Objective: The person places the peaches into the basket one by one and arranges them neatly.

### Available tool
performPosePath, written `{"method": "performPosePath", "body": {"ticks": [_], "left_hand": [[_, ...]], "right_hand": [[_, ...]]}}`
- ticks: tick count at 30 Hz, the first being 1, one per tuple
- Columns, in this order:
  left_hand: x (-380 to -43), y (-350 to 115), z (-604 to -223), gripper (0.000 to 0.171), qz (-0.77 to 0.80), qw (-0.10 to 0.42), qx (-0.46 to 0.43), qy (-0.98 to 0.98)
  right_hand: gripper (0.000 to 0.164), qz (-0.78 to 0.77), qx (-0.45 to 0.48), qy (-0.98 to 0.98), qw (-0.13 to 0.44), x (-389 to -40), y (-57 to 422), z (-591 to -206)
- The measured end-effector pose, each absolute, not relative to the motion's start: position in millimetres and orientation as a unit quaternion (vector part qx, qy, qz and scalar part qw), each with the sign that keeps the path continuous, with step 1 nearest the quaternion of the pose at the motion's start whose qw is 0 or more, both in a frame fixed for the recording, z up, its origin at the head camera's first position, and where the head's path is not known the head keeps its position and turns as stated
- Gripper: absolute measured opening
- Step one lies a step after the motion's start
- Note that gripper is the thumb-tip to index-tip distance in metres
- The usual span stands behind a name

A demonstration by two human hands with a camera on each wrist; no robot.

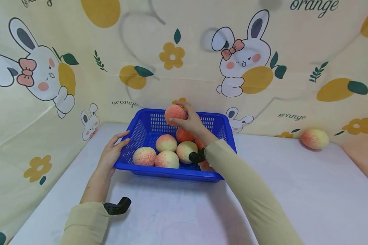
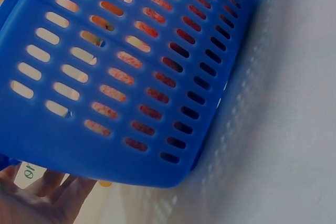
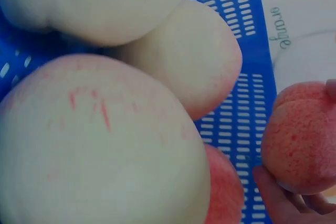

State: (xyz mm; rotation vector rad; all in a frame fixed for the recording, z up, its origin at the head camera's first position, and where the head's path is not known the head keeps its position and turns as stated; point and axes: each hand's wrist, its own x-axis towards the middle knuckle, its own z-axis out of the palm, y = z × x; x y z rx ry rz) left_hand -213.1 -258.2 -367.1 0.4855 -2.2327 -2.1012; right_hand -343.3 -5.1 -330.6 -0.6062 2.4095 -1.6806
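Note:
A blue plastic basket [image 1: 178,174] with slotted walls stands on the white table, and several peaches lie in it, among them a pale speckled peach [image 1: 144,156] at the left. My left hand [image 1: 111,151] grips the basket's left rim; in the left wrist view its fingers [image 2: 50,195] show past the basket's edge. Above the back part of the basket, my right hand [image 1: 191,119] holds a red peach [image 1: 174,115] between thumb and fingers. The right wrist view shows this red peach [image 3: 300,137] close to the slotted wall, with large pale peaches [image 3: 100,145] nearer the camera.
One yellow-and-red peach [image 1: 315,139] lies alone on the white table [image 1: 282,177], at the back right. Behind the table hangs a cream cloth [image 1: 190,88] printed with rabbits and oranges. A black wrist mount [image 1: 118,206] sticks out from the left sleeve.

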Motion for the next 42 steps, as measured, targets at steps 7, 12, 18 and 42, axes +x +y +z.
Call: {"method": "performPosePath", "body": {"ticks": [7,12,18,42], "left_hand": [[-213.8,-255.0,-368.5,0.046,-0.672,0.017,0.155,-0.724],[-215.2,-252.7,-368.8,0.047,-0.673,0.019,0.152,-0.723],[-216.1,-251.8,-368.5,0.046,-0.669,0.019,0.156,-0.726],[-212.1,-257.4,-364.7,0.047,-0.671,0.015,0.166,-0.723]], "right_hand": [[0.065,-0.538,-0.207,0.809,0.117,-341.9,-15.2,-333.0],[0.066,-0.514,-0.217,0.820,0.130,-341.9,-18.9,-334.8],[0.069,-0.481,-0.208,0.841,0.135,-343.7,-19.8,-337.4],[0.061,-0.394,-0.206,0.877,0.183,-342.5,-13.5,-328.9]]}}
